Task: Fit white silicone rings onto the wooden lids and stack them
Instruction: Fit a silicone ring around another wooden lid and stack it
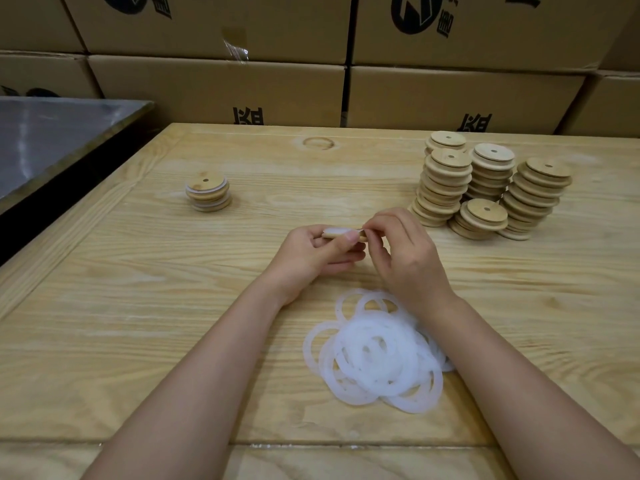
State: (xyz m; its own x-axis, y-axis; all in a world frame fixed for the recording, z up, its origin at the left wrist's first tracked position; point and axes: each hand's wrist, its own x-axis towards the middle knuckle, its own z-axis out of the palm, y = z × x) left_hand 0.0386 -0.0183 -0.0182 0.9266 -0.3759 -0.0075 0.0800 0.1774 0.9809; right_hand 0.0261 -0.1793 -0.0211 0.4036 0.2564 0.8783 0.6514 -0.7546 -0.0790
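Several ringed lids (207, 194) sit stacked at ten o'clock. At centre, the left hand (310, 252) curls around a wooden lid (341, 233); the right hand (403, 251) pinches its rim. Loose rings (374, 355) lie at six o'clock, bare lid stacks (485, 188) at two.

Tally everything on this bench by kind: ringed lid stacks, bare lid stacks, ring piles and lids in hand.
Ringed lid stack: 1
Bare lid stacks: 5
Ring pile: 1
Held lid: 1
Total: 8
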